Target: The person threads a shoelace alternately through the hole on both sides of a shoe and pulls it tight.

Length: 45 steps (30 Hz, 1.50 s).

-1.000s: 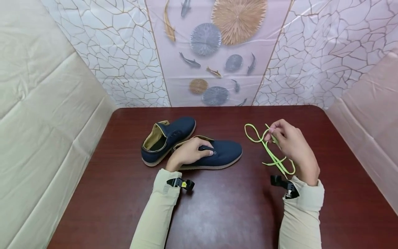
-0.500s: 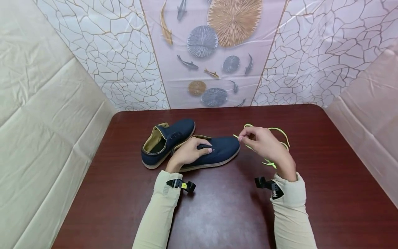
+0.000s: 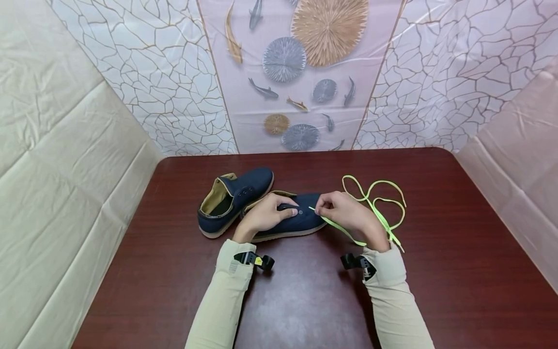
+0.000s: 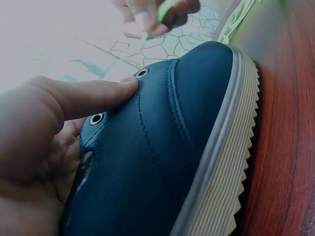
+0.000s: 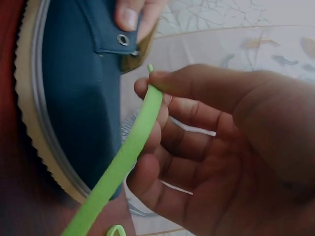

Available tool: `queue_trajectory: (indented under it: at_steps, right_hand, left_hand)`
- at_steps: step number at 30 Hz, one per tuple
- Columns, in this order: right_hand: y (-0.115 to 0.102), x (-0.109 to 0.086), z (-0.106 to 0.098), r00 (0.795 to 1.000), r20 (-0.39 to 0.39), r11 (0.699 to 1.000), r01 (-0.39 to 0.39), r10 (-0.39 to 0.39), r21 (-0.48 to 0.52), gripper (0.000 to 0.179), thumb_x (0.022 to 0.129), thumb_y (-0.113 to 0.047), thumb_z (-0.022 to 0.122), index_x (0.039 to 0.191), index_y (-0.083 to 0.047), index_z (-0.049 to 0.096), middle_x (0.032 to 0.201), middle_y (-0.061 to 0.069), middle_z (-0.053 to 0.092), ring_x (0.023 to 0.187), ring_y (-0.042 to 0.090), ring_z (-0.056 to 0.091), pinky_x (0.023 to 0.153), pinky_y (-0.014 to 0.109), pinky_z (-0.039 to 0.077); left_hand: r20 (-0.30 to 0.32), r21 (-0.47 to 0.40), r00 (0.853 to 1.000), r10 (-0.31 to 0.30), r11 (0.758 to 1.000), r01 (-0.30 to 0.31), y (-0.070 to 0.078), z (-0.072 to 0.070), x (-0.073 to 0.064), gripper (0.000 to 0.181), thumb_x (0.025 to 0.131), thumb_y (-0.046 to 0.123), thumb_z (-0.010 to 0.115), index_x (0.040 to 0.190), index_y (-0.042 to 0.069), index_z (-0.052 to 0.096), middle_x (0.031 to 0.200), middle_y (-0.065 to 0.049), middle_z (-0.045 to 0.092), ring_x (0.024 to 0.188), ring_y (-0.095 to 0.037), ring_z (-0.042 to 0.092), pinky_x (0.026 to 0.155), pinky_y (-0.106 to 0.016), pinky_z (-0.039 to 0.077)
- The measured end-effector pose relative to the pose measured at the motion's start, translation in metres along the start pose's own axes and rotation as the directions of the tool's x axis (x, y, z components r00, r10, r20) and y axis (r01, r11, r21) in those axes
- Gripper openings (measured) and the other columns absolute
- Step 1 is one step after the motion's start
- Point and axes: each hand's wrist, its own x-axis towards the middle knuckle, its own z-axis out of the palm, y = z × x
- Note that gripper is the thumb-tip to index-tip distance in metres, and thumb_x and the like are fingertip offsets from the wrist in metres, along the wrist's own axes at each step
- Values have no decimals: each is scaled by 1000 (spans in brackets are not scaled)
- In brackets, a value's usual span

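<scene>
My left hand (image 3: 267,214) grips the eyelet flap of a navy shoe (image 4: 142,162), its thumb lying on the flap between two metal eyelets (image 4: 142,73). The shoe stands on its tan ridged sole with the toe to the right. Close to that toe, my right hand (image 3: 346,212) pinches a neon green shoelace (image 5: 130,140) between thumb and forefinger near its end. A short tip sticks out past the fingers, pointing at the eyelets and apart from them in the right wrist view. The rest of the lace trails down to the table.
A second navy shoe (image 3: 237,198) with a tan lining stands behind and left of the held one. Loops of green lace (image 3: 383,213) lie on the dark red table (image 3: 301,300) at the right. A patterned curtain (image 3: 301,77) rises behind the table.
My right hand has carried the lace end leftward from the lace pile to the shoe's toe. My left hand keeps its grip on the shoe, which has barely shifted.
</scene>
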Motion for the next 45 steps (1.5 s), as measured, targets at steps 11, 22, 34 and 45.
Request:
queue_trajectory:
  at_steps: [11, 22, 34, 45]
  right_hand:
    - [-3, 6, 10, 994, 71, 996, -86, 85, 23, 17, 101, -6, 61, 98, -4, 77, 95, 7, 75, 82, 15, 61, 77, 32, 49]
    - [-14, 9, 14, 987, 98, 990, -129, 123, 49, 16, 103, -7, 61, 100, -2, 75, 92, 8, 70, 76, 16, 54, 72, 31, 45]
    - [-15, 12, 17, 988, 99, 992, -120, 117, 27, 16, 102, -8, 62, 99, -4, 77, 91, 3, 71, 77, 13, 58, 75, 31, 47]
    - [-19, 14, 22, 982, 74, 984, -176, 174, 15, 17, 102, -13, 63, 102, -5, 78, 92, 2, 73, 81, 14, 62, 77, 31, 50]
  left_hand:
    - [16, -10, 1000, -5, 1000, 6, 1, 0, 0, 23, 104, 15, 69, 124, 10, 78, 113, -1, 74, 57, -8, 37, 79, -26, 47]
    - [16, 2, 1000, 13, 1000, -13, -2, -2, 0, 23, 104, 14, 69, 124, 9, 79, 123, -3, 74, 68, -8, 51, 84, -26, 48]
    - [16, 10, 1000, 14, 1000, -14, 1, -4, 0, 23, 104, 14, 69, 123, 8, 78, 119, -4, 74, 66, -9, 49, 79, -25, 47]
    - [25, 30, 999, 24, 999, -25, 2, -4, -1, 23, 104, 15, 68, 124, 7, 78, 119, -5, 75, 61, -8, 46, 77, -25, 47]
